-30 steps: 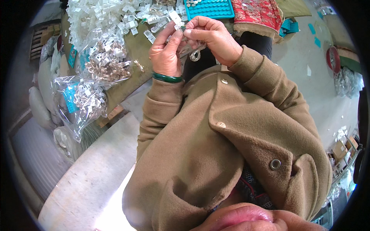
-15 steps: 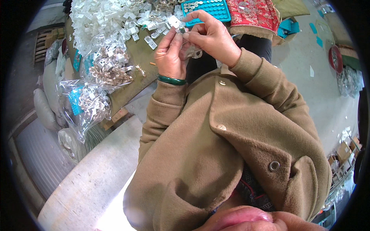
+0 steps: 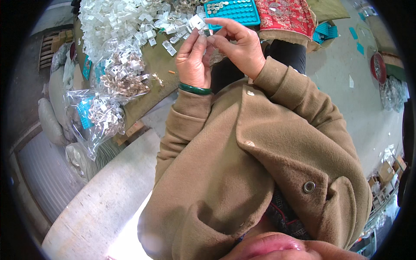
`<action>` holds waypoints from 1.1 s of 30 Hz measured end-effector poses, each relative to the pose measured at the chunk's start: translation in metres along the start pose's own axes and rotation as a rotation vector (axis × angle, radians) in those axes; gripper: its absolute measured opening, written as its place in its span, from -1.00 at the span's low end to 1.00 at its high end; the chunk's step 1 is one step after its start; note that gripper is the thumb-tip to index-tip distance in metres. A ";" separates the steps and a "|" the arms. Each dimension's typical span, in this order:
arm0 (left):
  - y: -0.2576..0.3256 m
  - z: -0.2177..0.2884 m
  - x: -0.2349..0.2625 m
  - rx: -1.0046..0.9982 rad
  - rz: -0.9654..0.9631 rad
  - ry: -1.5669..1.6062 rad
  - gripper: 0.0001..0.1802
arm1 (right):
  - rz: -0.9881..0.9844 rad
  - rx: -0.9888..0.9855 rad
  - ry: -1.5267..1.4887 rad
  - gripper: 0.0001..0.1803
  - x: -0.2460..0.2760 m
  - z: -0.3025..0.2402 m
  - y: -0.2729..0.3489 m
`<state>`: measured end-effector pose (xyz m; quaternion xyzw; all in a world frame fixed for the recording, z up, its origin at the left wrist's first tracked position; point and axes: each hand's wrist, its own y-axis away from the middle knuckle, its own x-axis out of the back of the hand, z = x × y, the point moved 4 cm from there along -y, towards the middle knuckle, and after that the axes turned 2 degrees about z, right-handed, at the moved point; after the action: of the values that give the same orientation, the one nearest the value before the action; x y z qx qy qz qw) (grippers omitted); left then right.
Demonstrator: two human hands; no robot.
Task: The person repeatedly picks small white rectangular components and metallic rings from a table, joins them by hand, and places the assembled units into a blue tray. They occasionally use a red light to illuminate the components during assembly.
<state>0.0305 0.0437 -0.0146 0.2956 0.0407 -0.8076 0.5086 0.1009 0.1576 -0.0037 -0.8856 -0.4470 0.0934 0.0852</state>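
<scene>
The left hand (image 3: 193, 60) and right hand (image 3: 237, 45) meet fingertip to fingertip above the table edge, pinched shut together on a small clear plastic piece (image 3: 207, 35), a pale glinting bit too tiny to make out in shape. It is held just above the olive-green table (image 3: 154, 71), close to a heap of similar white plastic pieces (image 3: 117, 21) and a teal compartment tray (image 3: 234, 9). Clear bags of metal parts (image 3: 123, 80) lie at the table's left, with bare concrete floor (image 3: 355, 99) to the right.
</scene>
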 end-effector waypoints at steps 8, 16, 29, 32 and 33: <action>-0.002 0.005 -0.005 -0.187 -0.032 -0.195 -0.68 | -0.198 -0.229 -0.287 -0.86 0.006 0.007 -0.010; -0.004 0.004 -0.006 -0.076 0.015 -0.438 -0.69 | -0.245 -0.288 -0.136 -0.86 0.014 0.015 -0.014; -0.005 0.008 0.003 0.173 0.095 -0.202 -0.79 | -0.262 -0.286 -0.218 -0.84 0.022 0.008 -0.012; -0.006 0.009 0.005 0.219 0.082 -0.134 -0.79 | -0.284 0.018 0.069 -0.81 0.018 0.005 -0.012; -0.007 0.008 0.006 0.246 0.087 -0.092 -0.78 | -0.280 0.101 0.099 -0.83 0.017 0.003 -0.012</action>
<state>0.0190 0.0398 -0.0130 0.3197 -0.0950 -0.7963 0.5046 0.1006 0.1786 -0.0057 -0.8127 -0.5561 0.0594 0.1637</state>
